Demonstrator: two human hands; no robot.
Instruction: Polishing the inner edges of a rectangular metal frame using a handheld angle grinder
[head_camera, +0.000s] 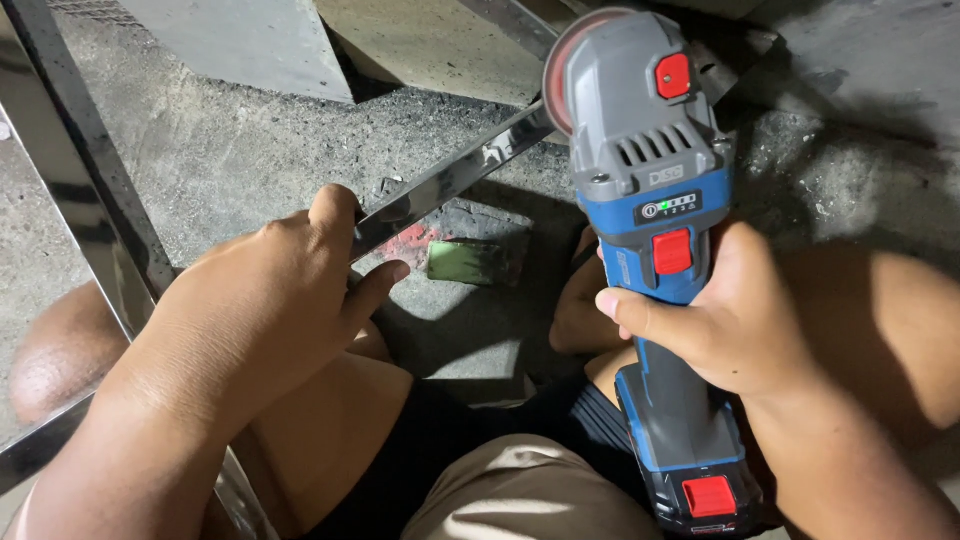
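My right hand (730, 320) grips the blue and grey body of a cordless angle grinder (655, 180) with red buttons. Its disc (560, 75) sits at the far end, close against a shiny steel bar (450, 180) that runs diagonally across the floor. My left hand (270, 300) is closed around the near end of that bar, thumb underneath. The grinder's battery pack (700, 490) is at the bottom, next to my right wrist. Whether the disc touches the bar I cannot tell.
A polished steel frame (85, 170) runs down the left side. A small green rectangular object (465, 262) lies on the rough concrete floor (250, 150) beneath the bar. Flat grey slabs (250, 40) lie at the top. My knees and shorts (520, 490) fill the bottom.
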